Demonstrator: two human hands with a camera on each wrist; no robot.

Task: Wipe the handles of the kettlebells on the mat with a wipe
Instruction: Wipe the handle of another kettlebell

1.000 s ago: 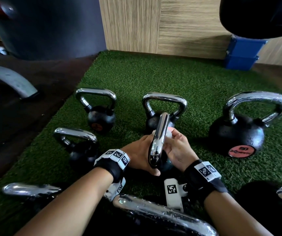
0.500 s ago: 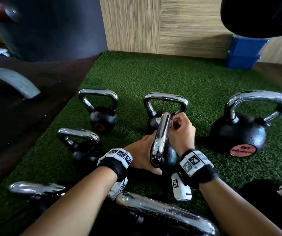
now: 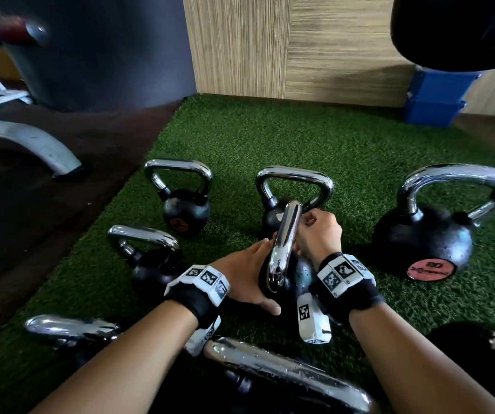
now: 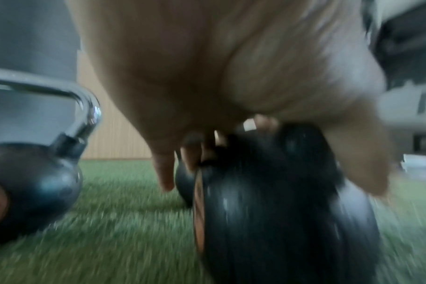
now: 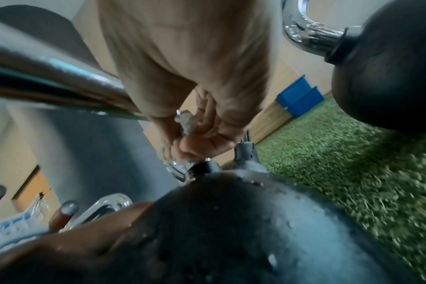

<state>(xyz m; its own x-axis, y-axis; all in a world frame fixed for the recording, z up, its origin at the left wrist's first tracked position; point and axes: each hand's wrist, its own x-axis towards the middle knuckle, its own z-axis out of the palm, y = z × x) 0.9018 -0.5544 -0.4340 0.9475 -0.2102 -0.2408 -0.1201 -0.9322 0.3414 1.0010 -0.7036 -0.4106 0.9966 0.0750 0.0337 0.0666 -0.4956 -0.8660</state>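
Note:
A small black kettlebell with a chrome handle stands on the green mat, turned edge-on to me. My left hand cups the left side of its ball, thumb lying along the front. My right hand is curled around the far leg of the handle, pinching a crumpled white wipe against the chrome. Most of the wipe is hidden by the fingers.
Several more chrome-handled kettlebells stand around: a small one at back left, one right behind, a big one at right, one at left. A large handle lies close below my arms. Blue bins stand by the wall.
My right hand has slid up and away along the handle with the wipe, from its near lower part to its far upper leg. The left hand has stayed on the ball.

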